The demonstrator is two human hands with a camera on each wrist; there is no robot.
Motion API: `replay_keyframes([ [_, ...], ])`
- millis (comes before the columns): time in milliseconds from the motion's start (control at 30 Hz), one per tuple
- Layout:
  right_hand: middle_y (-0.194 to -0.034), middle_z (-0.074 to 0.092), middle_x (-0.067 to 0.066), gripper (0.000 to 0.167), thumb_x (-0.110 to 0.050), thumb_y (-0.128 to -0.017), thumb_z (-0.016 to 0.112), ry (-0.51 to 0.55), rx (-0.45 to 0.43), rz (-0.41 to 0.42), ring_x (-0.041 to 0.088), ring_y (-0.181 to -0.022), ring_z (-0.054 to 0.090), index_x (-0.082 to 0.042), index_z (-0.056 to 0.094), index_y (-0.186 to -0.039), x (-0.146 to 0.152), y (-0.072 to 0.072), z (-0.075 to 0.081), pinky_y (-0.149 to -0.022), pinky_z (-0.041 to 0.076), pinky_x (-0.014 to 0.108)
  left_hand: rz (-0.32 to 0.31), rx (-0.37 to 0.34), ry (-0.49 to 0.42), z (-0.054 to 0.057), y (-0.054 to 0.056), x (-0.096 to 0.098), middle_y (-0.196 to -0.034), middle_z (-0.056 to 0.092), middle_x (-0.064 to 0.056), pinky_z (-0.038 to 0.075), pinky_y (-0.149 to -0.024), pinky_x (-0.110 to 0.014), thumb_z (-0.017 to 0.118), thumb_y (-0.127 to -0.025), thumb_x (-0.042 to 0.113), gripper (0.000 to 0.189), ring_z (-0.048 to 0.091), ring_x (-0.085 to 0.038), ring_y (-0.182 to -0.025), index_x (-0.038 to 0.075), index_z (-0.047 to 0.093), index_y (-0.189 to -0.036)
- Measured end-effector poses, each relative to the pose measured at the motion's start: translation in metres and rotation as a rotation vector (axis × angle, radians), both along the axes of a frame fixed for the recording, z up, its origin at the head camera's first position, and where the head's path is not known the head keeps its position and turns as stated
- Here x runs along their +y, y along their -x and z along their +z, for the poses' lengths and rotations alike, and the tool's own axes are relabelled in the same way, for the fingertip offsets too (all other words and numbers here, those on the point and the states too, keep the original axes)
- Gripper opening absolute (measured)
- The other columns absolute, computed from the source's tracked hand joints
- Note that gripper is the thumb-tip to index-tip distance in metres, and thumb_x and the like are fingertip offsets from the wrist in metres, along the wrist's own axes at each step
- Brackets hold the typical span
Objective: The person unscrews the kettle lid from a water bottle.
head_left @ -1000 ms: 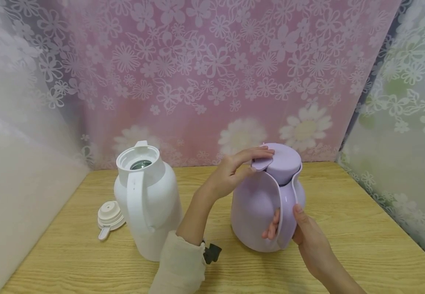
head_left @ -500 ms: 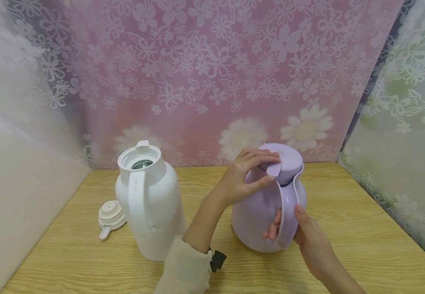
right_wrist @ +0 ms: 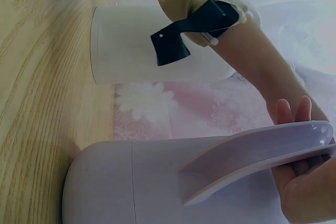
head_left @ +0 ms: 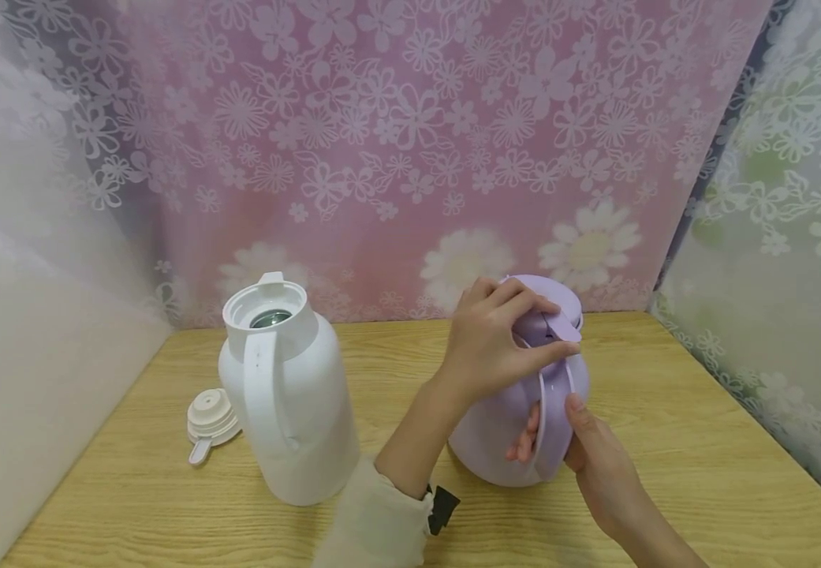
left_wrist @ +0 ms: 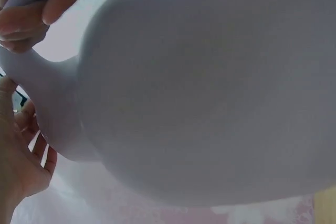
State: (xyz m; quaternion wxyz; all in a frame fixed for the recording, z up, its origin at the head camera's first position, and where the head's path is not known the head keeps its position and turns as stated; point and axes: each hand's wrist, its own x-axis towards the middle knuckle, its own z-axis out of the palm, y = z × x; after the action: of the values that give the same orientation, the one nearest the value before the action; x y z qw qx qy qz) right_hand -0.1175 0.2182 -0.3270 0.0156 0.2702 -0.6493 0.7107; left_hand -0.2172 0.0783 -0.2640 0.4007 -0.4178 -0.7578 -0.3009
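Note:
A lilac thermos jug (head_left: 495,442) stands upright on the table, its handle (head_left: 557,418) facing me. My right hand (head_left: 605,469) grips that handle, thumb on the near side and fingertips showing through the loop. Over the top, my left hand (head_left: 488,339) holds the lilac lid (head_left: 545,288), fingers bent across it and thumb at its flat tab (head_left: 563,326). The lid sits in the jug's mouth. In the left wrist view the jug's body (left_wrist: 210,93) fills most of the picture. The right wrist view shows the handle (right_wrist: 257,150) from the side.
A white thermos jug (head_left: 304,394) stands at the left with its mouth uncovered. Beside it, a white stopper (head_left: 211,418) with a tab lies on the wooden table (head_left: 133,505). A black strap mount (head_left: 442,509) sticks out from the left wrist. Flowered sheets (head_left: 410,158) enclose the table.
My left hand has moved right over the lid, and the lid's tab has turned from the left side of the handle to above it. The right hand keeps its grip on the handle.

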Motion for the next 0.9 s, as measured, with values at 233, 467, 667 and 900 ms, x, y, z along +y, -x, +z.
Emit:
replay_keyframes([
  [233,-0.081,0.063,0.005,0.050,-0.019,-0.102,0.006,0.012,0.010,0.000,0.024,-0.081,0.063,-0.007,0.055,-0.098,0.000,0.000,0.000,-0.082,0.045,0.030,0.165,-0.085,0.119,0.015,-0.011,0.011,-0.088,0.054,0.013,0.034,-0.078,-0.021,0.071,-0.065,0.062,0.044,0.042,-0.010,-0.083,0.024,0.065,-0.087],
  [467,-0.082,0.064,0.005,0.050,-0.020,-0.103,0.006,-0.003,-0.014,-0.012,0.022,-0.079,0.061,-0.007,0.055,-0.098,0.000,-0.001,0.000,-0.080,0.045,0.030,0.193,-0.094,0.142,0.016,-0.012,0.013,-0.092,0.052,0.011,0.033,-0.079,-0.022,0.068,-0.066,0.064,0.045,0.042,-0.009,-0.086,0.026,0.064,-0.089],
  [667,-0.081,0.063,0.006,0.050,-0.021,-0.103,0.007,-0.014,-0.023,-0.007,0.026,-0.084,0.063,-0.006,0.054,-0.098,0.000,-0.003,0.002,-0.083,0.044,0.031,0.047,-0.131,0.084,0.011,-0.003,0.004,-0.102,0.055,0.008,0.033,-0.088,-0.022,0.068,-0.075,0.054,0.039,0.044,-0.010,-0.097,0.022,0.067,-0.097],
  [900,-0.079,0.063,0.008,0.049,-0.022,-0.103,0.007,-0.029,-0.035,0.004,0.028,-0.084,0.063,-0.003,0.051,-0.096,-0.001,-0.005,0.006,-0.084,0.044,0.031,-0.141,-0.397,-0.036,0.001,0.017,-0.015,-0.132,0.045,0.004,0.033,-0.095,-0.028,0.067,-0.081,0.043,0.052,0.033,-0.008,-0.121,0.020,0.055,-0.126],
])
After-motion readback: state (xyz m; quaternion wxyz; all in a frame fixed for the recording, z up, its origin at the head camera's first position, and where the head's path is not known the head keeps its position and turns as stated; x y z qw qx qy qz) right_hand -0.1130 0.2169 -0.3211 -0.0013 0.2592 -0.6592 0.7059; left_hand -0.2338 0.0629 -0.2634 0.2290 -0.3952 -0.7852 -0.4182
